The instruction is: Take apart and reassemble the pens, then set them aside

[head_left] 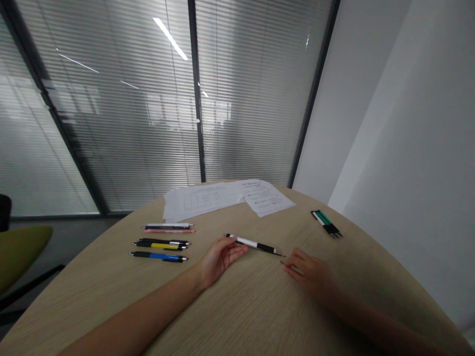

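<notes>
My left hand (pixel 221 258) lies palm up on the near middle of the table, its thumb and fingers closed on a white ballpoint pen (pixel 249 243) with a black grip. The pen points to the right, and a thin dark refill (pixel 279 254) sticks out of its front end. Just right of that tip, my right hand (pixel 309 271) pinches a small, slim silvery piece (pixel 296 270). It looks like a pen tip, but the fingers partly cover it. A small gap separates the piece from the refill.
Left of my hands lie a white pen (pixel 174 225), a pink pen (pixel 166 231), black and yellow pens (pixel 159 245) and a blue pen (pixel 158 256). Several green and white pens (pixel 325 223) lie at right. Printed sheets (pixel 208 199) cover the far edge. A chair (pixel 22 252) stands left.
</notes>
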Action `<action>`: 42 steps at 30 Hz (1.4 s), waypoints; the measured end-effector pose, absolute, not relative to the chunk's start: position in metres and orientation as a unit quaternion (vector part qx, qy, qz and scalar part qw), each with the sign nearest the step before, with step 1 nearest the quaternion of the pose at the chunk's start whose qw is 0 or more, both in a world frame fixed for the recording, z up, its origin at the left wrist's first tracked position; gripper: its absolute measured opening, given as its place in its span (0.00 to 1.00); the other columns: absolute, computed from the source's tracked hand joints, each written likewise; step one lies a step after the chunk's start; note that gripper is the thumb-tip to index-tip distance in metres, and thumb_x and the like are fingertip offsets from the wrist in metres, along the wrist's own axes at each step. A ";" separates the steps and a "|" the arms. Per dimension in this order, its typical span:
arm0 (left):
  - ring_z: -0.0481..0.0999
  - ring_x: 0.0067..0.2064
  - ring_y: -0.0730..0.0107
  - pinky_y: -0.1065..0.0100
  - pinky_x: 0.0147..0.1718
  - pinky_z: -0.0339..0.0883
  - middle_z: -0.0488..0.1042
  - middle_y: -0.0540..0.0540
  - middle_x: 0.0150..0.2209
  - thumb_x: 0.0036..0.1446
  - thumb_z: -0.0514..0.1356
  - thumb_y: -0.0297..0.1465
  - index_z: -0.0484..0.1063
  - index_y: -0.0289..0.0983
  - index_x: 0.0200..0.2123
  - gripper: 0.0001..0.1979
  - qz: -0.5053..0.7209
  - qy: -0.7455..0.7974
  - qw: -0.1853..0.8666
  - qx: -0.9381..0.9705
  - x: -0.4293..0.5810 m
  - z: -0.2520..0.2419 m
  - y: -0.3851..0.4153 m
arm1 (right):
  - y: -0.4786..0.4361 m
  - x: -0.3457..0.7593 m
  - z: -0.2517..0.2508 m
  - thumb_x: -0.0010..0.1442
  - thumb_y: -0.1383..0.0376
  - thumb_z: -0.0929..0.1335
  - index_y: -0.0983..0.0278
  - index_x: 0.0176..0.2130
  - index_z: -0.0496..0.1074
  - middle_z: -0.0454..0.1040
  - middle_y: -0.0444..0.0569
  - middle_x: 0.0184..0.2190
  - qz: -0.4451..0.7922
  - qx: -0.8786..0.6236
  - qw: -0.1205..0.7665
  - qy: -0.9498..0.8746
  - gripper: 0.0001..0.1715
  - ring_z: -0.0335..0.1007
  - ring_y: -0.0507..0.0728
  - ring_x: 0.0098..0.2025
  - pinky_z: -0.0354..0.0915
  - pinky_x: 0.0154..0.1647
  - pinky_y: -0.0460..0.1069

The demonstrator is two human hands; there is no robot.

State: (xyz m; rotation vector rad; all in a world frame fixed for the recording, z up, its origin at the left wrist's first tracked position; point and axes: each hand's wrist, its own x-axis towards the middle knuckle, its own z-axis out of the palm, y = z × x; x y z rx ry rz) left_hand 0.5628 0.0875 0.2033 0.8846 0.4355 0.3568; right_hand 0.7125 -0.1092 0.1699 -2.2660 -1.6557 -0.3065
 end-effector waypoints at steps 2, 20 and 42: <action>0.76 0.28 0.70 0.75 0.32 0.70 0.75 0.40 0.25 0.55 0.51 0.22 0.69 0.27 0.26 0.10 0.158 0.202 0.867 0.427 0.563 0.202 0.089 | -0.109 0.712 0.171 0.55 0.66 0.61 0.61 0.29 0.71 0.69 0.47 0.30 -0.093 -0.794 0.157 -0.580 0.10 0.67 0.52 0.28 0.60 0.27 0.46; 0.75 0.30 0.69 0.73 0.33 0.68 0.75 0.39 0.28 0.52 0.54 0.22 0.70 0.28 0.27 0.05 0.095 0.149 0.862 0.475 0.559 0.200 0.087 | -0.111 0.690 0.185 0.57 0.64 0.58 0.62 0.22 0.65 0.65 0.44 0.23 -0.024 -0.778 0.262 -0.570 0.15 0.61 0.50 0.26 0.55 0.28 0.45; 0.75 0.29 0.69 0.73 0.30 0.67 0.75 0.40 0.30 0.50 0.56 0.23 0.70 0.28 0.30 0.04 0.086 0.128 0.858 0.490 0.560 0.200 0.086 | -0.107 0.673 0.174 0.51 0.70 0.61 0.62 0.28 0.68 0.70 0.48 0.33 -0.042 -0.779 0.160 -0.605 0.07 0.66 0.53 0.33 0.61 0.33 0.46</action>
